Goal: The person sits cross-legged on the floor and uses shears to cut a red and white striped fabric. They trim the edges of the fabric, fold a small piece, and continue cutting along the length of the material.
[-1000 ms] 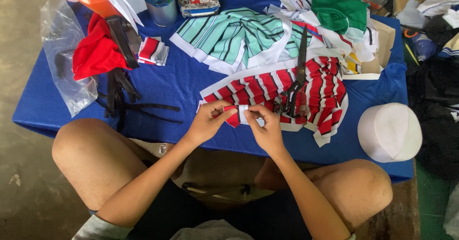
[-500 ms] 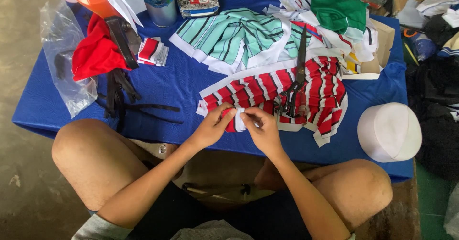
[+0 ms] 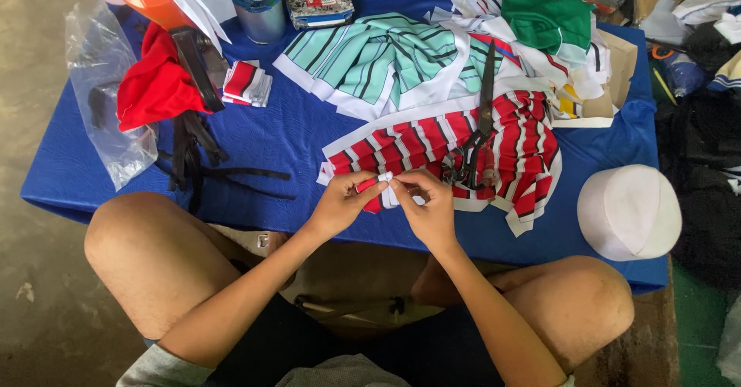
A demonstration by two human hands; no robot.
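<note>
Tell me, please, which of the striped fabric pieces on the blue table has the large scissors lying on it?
The red-and-white striped fabric nearest the person; the dark scissors lie across it, and both hands work at its front edge. The mint-green striped fabric lies farther back, with no scissors on it.

A low worktop (image 3: 293,136) covered in blue quilted cloth carries many things. On it lie red-and-white striped fabric pieces (image 3: 432,144), mint-green striped fabric pieces (image 3: 370,59), large dark metal scissors (image 3: 480,128), a white round cap (image 3: 629,211), a red cloth bundle (image 3: 150,86), black straps (image 3: 204,163) and a clear plastic bag (image 3: 104,101).
</note>
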